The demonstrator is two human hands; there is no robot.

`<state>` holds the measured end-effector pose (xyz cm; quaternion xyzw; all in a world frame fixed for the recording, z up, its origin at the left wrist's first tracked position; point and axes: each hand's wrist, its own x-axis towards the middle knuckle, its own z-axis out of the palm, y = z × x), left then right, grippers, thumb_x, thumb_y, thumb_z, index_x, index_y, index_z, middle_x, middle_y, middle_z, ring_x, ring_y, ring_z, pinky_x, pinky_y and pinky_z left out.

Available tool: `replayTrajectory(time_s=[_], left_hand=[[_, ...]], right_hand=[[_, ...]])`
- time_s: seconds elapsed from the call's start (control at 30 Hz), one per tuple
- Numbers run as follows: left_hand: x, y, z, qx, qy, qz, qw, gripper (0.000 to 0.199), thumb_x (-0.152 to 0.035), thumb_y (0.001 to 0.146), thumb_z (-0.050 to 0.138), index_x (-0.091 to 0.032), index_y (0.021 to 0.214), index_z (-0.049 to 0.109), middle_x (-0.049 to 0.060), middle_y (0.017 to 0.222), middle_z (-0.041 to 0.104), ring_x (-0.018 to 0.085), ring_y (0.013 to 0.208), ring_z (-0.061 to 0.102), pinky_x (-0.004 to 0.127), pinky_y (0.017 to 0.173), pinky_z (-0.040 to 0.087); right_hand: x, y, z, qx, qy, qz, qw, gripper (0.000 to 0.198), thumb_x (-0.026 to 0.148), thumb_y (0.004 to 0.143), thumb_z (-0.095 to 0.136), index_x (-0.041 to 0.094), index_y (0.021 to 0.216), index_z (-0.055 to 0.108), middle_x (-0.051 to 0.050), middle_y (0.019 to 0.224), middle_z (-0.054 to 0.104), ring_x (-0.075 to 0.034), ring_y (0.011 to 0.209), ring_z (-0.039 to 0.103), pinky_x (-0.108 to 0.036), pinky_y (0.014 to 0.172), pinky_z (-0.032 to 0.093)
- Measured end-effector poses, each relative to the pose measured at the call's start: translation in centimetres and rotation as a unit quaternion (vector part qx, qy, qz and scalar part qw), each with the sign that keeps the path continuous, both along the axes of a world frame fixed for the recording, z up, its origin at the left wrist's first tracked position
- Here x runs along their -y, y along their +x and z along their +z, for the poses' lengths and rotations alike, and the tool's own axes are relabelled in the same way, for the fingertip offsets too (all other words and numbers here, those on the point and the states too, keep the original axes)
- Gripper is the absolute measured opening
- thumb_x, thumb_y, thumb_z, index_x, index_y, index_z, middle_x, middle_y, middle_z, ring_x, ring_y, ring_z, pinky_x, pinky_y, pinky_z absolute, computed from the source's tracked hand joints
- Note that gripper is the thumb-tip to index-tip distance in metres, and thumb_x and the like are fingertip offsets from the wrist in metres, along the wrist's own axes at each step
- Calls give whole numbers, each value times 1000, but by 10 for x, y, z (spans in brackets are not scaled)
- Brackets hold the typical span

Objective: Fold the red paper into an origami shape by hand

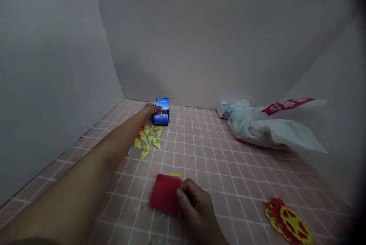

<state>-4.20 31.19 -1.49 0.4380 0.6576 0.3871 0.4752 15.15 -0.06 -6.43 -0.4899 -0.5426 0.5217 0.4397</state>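
Observation:
My left hand (pixel 150 110) reaches far forward to the left edge of a smartphone (pixel 161 117), its thumb lying over the lit screen of dots. The other fingers are mostly hidden. Close to me, my right hand (pixel 197 205) pinches the right edge of a red square sheet of paper (pixel 166 195) between thumb and forefinger. Under the red sheet, a yellow sheet (pixel 175 175) shows at the far edge, and a bluish edge peeks out below. Several small folded yellow paper pieces (pixel 145 151) lie beside my left forearm, with orange ones (pixel 140 130) partly behind it.
At the back right, a white plastic bag (pixel 257 128) with red print lies beside a small box (pixel 224 110). Red and yellow gear-shaped flat pieces (pixel 297 224) rest at the front right. Pale walls (pixel 183 39) enclose the pink tiled surface (pixel 206 149).

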Motion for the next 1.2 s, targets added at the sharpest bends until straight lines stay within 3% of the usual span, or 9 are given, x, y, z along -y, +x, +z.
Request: replayTrajectory(time_s=[0.07, 0.17, 0.27, 0.4, 0.7, 0.87, 0.93, 1.07, 1.2], left_hand=[[2, -3, 0, 4, 4, 1, 1000, 26, -35, 80, 82, -14, 92, 71, 10, 80, 76, 24, 73, 72, 33, 66, 57], [6, -7, -1, 5, 8, -3, 1000, 23, -32, 78, 84, -15, 90, 72, 10, 75, 76, 26, 71, 72, 34, 65, 56], [7, -7, -2, -3, 12, -9, 1000, 26, -33, 87, 75, -14, 104, 70, 9, 95, 75, 26, 84, 72, 37, 74, 59], [9, -8, -2, -29, 31, 0, 999, 34, -35, 97, 62, -17, 127, 61, 11, 128, 63, 25, 107, 66, 45, 90, 58], [23, -24, 8, -129, 140, 50, 980, 36, -34, 97, 63, -17, 129, 60, 12, 129, 62, 25, 109, 65, 47, 91, 57], [43, -24, 5, -151, 195, 49, 968, 26, -30, 96, 65, -14, 115, 66, 10, 119, 68, 23, 105, 67, 44, 91, 56], [50, -24, 1, -156, 211, 58, 963, 12, -19, 91, 64, -15, 100, 71, 9, 108, 74, 21, 104, 67, 34, 93, 52], [62, -25, -5, -175, 226, 60, 956, 12, -14, 84, 62, -17, 91, 71, 8, 101, 76, 21, 99, 68, 29, 90, 50], [73, -24, -8, -208, 229, 46, 950, 16, -15, 84, 57, -16, 94, 70, 10, 105, 75, 22, 99, 69, 30, 89, 49]], right_hand=[[0, 0, -2, -2, 0, 1, 1000, 36, 49, 95, 54, 21, 73, 51, 3, 55, 44, -13, 52, 40, -24, 47, 30], [0, 0, -4, -2, 5, -5, 1000, 37, 50, 94, 54, 22, 72, 51, 3, 56, 45, -13, 53, 42, -24, 48, 31], [0, 0, -3, -1, 0, -8, 1000, 37, 51, 94, 54, 22, 72, 51, 2, 58, 46, -14, 54, 42, -24, 49, 31], [0, 0, 0, -1, -2, -1, 1000, 39, 52, 95, 54, 22, 71, 50, 2, 58, 45, -13, 54, 42, -24, 48, 32], [-5, -3, 6, -66, -26, -22, 997, 40, 56, 91, 58, 22, 72, 51, 3, 59, 48, -13, 54, 43, -24, 50, 35], [-10, -3, 2, -107, -28, -24, 994, 39, 56, 89, 61, 21, 72, 52, 4, 58, 49, -12, 51, 42, -24, 49, 34], [-11, -3, 0, -119, -25, -27, 992, 39, 55, 89, 63, 21, 72, 52, 4, 59, 49, -11, 51, 42, -23, 48, 33], [-13, -3, -1, -124, -24, -31, 992, 40, 55, 88, 64, 21, 73, 52, 4, 60, 49, -11, 50, 43, -23, 49, 34], [-13, -3, 1, -126, -24, -31, 991, 41, 57, 87, 65, 21, 72, 52, 5, 60, 49, -11, 50, 43, -24, 48, 34]])
